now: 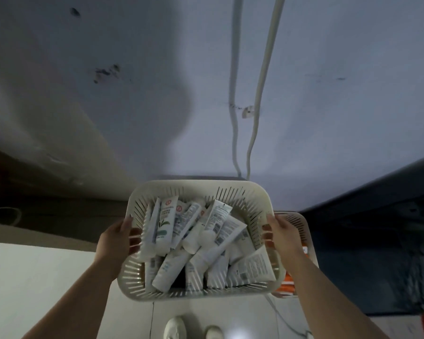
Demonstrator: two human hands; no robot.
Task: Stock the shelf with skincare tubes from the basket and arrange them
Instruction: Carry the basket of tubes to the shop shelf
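Note:
A cream slotted plastic basket (196,188) is held in the air in front of me, above the floor. Several white skincare tubes (206,243) lie jumbled inside it. My left hand (119,237) grips the basket's left side, thumb over the rim and fingers under the wall. My right hand (280,234) grips the right side the same way. No shelf is in view.
A second cream basket (301,228) with orange items sits low on the right, partly behind my right arm. A dark blue surface (377,241) fills the right side. Two white cables (252,118) run down the pale wall. My white shoes (194,327) stand on the light floor.

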